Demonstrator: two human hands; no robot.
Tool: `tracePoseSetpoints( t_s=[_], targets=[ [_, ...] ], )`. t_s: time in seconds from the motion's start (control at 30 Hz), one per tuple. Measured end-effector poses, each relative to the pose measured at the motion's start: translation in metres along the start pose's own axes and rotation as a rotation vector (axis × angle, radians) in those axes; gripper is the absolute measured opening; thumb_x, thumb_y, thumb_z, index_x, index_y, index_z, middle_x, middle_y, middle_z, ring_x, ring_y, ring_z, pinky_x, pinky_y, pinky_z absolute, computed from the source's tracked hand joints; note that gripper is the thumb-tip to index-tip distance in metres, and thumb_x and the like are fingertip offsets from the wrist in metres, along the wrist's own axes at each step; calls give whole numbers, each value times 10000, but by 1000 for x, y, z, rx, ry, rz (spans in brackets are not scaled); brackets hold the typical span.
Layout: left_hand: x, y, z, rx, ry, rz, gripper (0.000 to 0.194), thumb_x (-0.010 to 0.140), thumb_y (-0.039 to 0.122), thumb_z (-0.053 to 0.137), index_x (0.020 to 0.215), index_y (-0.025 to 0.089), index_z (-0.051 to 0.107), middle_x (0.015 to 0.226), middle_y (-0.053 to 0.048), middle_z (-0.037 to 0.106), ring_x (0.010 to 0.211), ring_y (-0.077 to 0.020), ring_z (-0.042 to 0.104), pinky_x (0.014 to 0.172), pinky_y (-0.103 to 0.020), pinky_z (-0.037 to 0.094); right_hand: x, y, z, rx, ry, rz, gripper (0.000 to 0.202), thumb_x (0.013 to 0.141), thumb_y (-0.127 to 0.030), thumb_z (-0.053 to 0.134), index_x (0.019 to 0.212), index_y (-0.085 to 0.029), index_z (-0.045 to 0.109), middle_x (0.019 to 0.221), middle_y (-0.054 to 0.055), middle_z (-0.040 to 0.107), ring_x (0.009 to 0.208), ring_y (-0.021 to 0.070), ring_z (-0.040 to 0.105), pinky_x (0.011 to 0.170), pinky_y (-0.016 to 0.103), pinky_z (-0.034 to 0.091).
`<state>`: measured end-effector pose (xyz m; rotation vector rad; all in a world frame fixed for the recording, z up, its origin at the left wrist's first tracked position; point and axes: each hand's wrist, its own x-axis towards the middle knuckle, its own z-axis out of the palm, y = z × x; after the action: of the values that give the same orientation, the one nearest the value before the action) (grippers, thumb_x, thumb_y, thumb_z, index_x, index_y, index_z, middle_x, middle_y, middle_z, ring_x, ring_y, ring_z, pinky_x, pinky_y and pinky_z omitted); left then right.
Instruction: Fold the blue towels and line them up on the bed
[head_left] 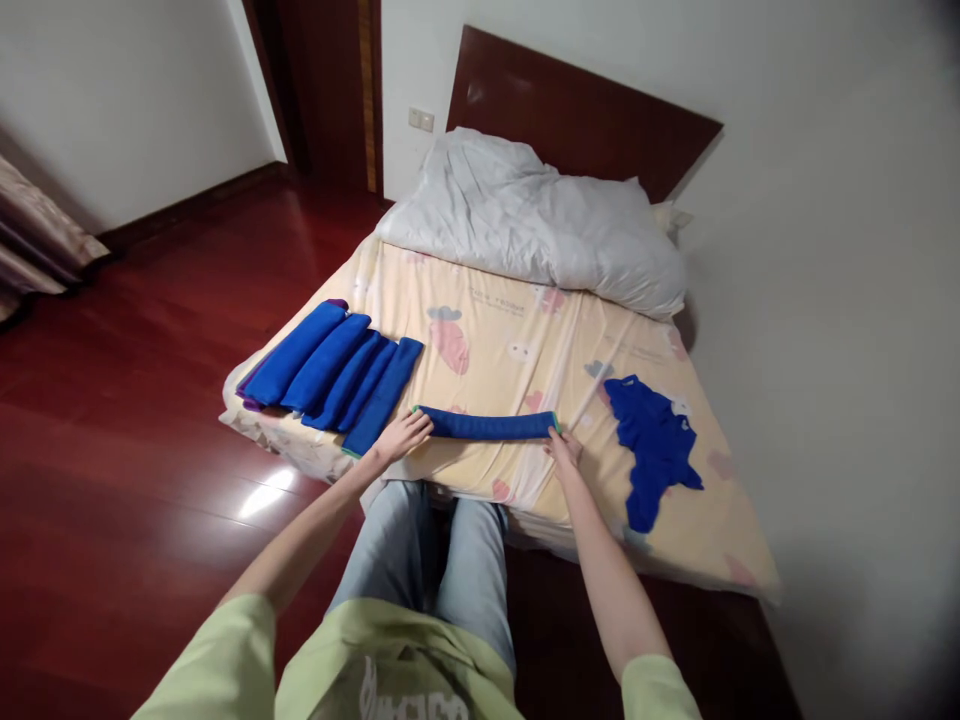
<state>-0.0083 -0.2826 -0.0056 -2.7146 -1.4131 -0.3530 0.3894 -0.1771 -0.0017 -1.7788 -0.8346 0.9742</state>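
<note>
1. The person stood at the foot edge of a bed [480, 350] that was covered with a pale yellow sheet with cartoon prints.
2. A blue towel [487, 425], folded into one long narrow strip, lay across the near part of the sheet, just in front of the person.
3. The left hand [403, 436] rested on the left end of this strip; its fingers lay flat and together on the cloth, pressing and not gripping.
4. The right hand [564, 448] touched the right end of the strip. The fingertips met the corner, but I could not tell if they pinched it or only pressed on it.
5. To the left of the strip, a row of folded blue towels [330, 370] lay side by side near the corner of the bed, with a purple one partly under them.
6. To the right, a crumpled blue cloth [652, 445] lay unfolded on the sheet, apart from the right hand.
7. A white duvet [532, 220] was piled at the head of the bed, against the dark wooden headboard [577, 110].
</note>
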Motion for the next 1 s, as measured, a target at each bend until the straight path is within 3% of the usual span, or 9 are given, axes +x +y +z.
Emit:
tracePoseSetpoints(
  t_s=[0.13, 0.3, 0.4, 0.53, 0.67, 0.77, 0.83, 0.9, 1.0],
  targets=[
    [-83, 32, 12, -62, 231, -35, 381, 1005, 87, 347, 1251, 144, 633, 1200, -151, 659, 1154, -254, 570, 1004, -435, 453, -1, -42, 43, 71, -99, -38, 257, 665, -338, 821, 712, -166, 636, 528, -36, 617, 475, 116, 590, 414, 181, 449],
    [-161, 66, 18, -85, 386, -181, 359, 992, 96, 418, 1273, 151, 635, 1135, -150, 687, 1107, -260, 608, 937, -425, 510, -26, -91, 150, 1, -334, -156, 193, 697, -268, 825, 762, -136, 699, 623, -5, 674, 551, 98, 616, 447, 154, 428],
    [-177, 59, 11, -78, 456, -283, 387, 977, 84, 446, 1323, 152, 607, 1096, -144, 689, 1061, -259, 619, 929, -431, 524, -42, -120, 229, -54, -439, -159, 200, 721, -262, 836, 772, -140, 686, 585, -10, 648, 505, 88, 579, 434, 158, 421],
    [-174, 28, 0, -62, 469, -407, 424, 971, 89, 452, 1366, 175, 580, 1124, -140, 677, 1071, -266, 611, 935, -435, 529, -52, -152, 323, -111, -452, -176, 226, 781, -279, 809, 908, -145, 679, 554, -41, 600, 473, 82, 537, 416, 150, 418],
    [-160, -1, -9, -48, 379, -508, 405, 962, 102, 454, 1334, 162, 602, 1128, -141, 658, 1043, -266, 604, 937, -427, 529, -58, -163, 379, -108, -508, -157, 311, 857, -264, 744, 1119, -151, 621, 768, 9, 696, 585, 104, 629, 523, 181, 516],
    [-150, 2, -10, -33, 317, -570, 405, 956, 95, 444, 1321, 152, 610, 1162, -152, 652, 1065, -279, 593, 939, -430, 516, -65, -146, 384, -99, -620, -195, 453, 908, -324, 685, 1304, -178, 523, 1054, 74, 725, 792, 144, 697, 683, 250, 579],
    [-146, 21, -6, -49, 297, -587, 412, 959, 103, 447, 1336, 159, 603, 1234, -164, 644, 1105, -299, 582, 933, -447, 500, -71, -122, 367, -105, -616, -251, 477, 899, -346, 690, 1319, -193, 523, 1199, 84, 696, 958, 155, 691, 826, 272, 570],
    [-144, 51, -1, -119, 284, -573, 411, 966, 120, 448, 1346, 169, 597, 1279, -173, 637, 1124, -313, 577, 913, -459, 488, -78, -89, 331, -92, -579, -294, 455, 862, -349, 724, 1265, -205, 569, 1258, 74, 678, 1069, 162, 667, 929, 275, 535],
    [-147, 107, 10, -343, 191, -464, 390, 977, 141, 434, 1324, 180, 609, 1215, -157, 669, 1042, -283, 606, 839, -418, 498, -88, -30, 250, -13, -606, -391, 394, 844, -402, 720, 1179, -221, 618, 1249, 67, 685, 1068, 178, 674, 933, 294, 537]
  ],
)
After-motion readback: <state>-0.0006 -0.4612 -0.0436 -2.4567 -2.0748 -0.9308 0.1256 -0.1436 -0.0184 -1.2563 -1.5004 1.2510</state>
